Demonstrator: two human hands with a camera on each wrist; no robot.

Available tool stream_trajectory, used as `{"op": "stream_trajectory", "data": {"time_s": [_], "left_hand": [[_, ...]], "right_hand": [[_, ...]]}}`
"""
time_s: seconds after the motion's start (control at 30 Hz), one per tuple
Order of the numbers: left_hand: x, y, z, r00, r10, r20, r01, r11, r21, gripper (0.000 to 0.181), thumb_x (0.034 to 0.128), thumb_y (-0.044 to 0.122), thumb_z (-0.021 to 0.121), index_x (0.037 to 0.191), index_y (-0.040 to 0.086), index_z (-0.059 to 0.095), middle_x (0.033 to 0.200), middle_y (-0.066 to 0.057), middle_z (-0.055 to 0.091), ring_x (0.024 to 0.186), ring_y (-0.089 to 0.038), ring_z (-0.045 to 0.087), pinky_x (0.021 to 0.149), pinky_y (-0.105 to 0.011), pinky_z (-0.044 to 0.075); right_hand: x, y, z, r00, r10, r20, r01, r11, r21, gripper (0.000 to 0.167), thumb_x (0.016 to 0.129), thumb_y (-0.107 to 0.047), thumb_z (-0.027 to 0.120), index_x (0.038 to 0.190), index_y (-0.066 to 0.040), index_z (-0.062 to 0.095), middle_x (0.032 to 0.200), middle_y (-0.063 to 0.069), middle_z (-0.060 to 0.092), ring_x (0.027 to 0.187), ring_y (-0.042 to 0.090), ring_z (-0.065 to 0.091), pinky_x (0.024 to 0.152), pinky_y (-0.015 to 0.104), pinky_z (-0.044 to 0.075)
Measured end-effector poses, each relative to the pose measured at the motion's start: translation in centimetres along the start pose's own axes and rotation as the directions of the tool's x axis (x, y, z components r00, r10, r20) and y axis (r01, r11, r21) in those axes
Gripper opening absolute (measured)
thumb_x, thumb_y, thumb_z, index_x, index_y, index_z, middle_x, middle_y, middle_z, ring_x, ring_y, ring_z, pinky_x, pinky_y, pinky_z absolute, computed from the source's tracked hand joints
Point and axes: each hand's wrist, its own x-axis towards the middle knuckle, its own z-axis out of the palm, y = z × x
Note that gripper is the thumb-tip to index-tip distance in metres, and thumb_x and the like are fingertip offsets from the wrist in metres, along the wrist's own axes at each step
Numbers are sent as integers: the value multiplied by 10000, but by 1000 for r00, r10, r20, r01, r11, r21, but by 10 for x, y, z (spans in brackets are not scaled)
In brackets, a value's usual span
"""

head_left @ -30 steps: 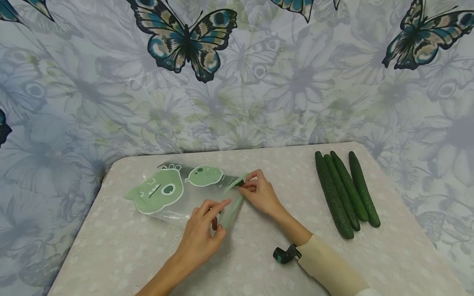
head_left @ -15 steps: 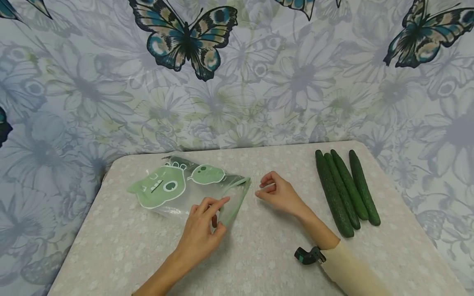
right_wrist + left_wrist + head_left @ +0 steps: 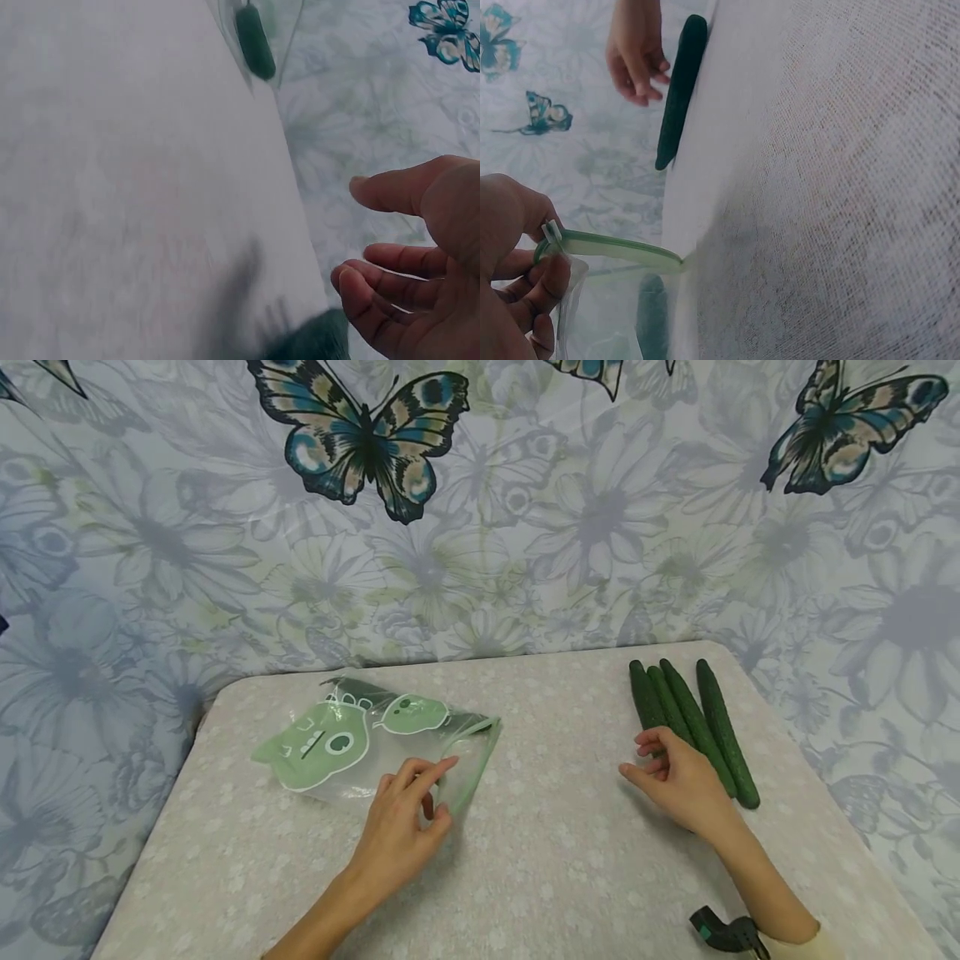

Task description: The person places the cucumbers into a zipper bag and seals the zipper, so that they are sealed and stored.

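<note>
A clear plastic zip bag with green cartoon prints lies on the left half of the table. Its green-edged mouth faces right, and a cucumber inside shows through the plastic in the right wrist view. My left hand pinches the near side of the bag's green rim between thumb and fingers, holding the mouth apart. Over the near ends of several dark green cucumbers hovers my right hand, fingers loosely bent and holding nothing. It partly hides the leftmost cucumbers in the head view.
The table has a pale floral cover, and its back edge meets a butterfly-patterned backdrop. A black camera mount sticks out from the right wrist.
My right hand has let go of the bag's far corner and moved right to the loose cucumbers. My left hand keeps its pinch on the rim.
</note>
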Motion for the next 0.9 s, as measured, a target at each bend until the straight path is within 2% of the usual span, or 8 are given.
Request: {"op": "stream_trajectory", "data": {"time_s": [0.13, 0.3, 0.4, 0.57, 0.7, 0.8, 0.9], "left_hand": [[0, -1, -1, 1000, -1, -7, 1, 1000, 2, 651, 856, 43, 783, 1470, 227, 672, 1164, 72, 625, 762, -22, 500, 805, -270, 353], [0, -2, -2, 1000, 1, -9, -1, 1000, -4, 653, 854, 36, 788, 1470, 218, 672, 1153, 69, 621, 745, -4, 508, 819, -275, 348], [2, -2, -2, 1000, 2, -8, -2, 1000, -5, 649, 856, 40, 785, 1471, 215, 672, 1148, 60, 622, 744, -14, 528, 828, -279, 349], [2, -4, -1, 1000, -9, -4, 9, 1000, -16, 643, 853, 53, 781, 1467, 212, 674, 1149, 63, 619, 773, -58, 538, 814, -276, 347], [4, -7, -2, 1000, -25, -4, 25, 999, -25, 637, 859, 62, 788, 1467, 217, 674, 1156, 62, 616, 778, -66, 540, 797, -277, 354], [5, -9, -3, 999, -34, -14, 34, 999, -16, 615, 867, 71, 804, 1454, 213, 685, 1156, 53, 628, 759, -30, 552, 788, -276, 373], [5, -10, -4, 999, -41, -22, 41, 999, 1, 586, 876, 79, 806, 1436, 212, 699, 1149, 43, 644, 762, -22, 554, 769, -272, 391]], "right_hand": [[-16, 9, -16, 998, 8, -56, -14, 995, -100, 533, 988, -414, 777, 1347, -46, 638, 1152, 112, 716, 876, 135, 632, 697, 241, 494], [-34, 19, -21, 993, 2, -114, -28, 973, -227, 514, 955, -348, 823, 1278, 13, 651, 1009, 113, 662, 803, 162, 590, 628, 285, 451], [-41, 24, -21, 996, 33, -87, -57, 956, -289, 535, 944, -359, 830, 1257, 30, 637, 934, 110, 644, 762, 193, 590, 606, 339, 456], [-46, 26, -19, 995, 101, -15, -100, 927, -361, 598, 923, -448, 830, 1241, 12, 618, 833, 57, 654, 625, 180, 535, 543, 351, 425], [-44, 24, -16, 992, 129, 15, -112, 908, -404, 703, 874, -528, 847, 1233, 30, 615, 920, 168, 751, 653, 291, 657, 534, 438, 501], [-42, 24, -14, 993, 116, 12, -101, 901, -422, 707, 867, -501, 848, 1229, 58, 612, 993, 262, 766, 724, 398, 714, 555, 520, 539], [-43, 27, -12, 994, 105, 0, -96, 908, -408, 653, 903, -446, 811, 1246, 70, 607, 1015, 288, 761, 747, 424, 719, 573, 545, 546]]}}
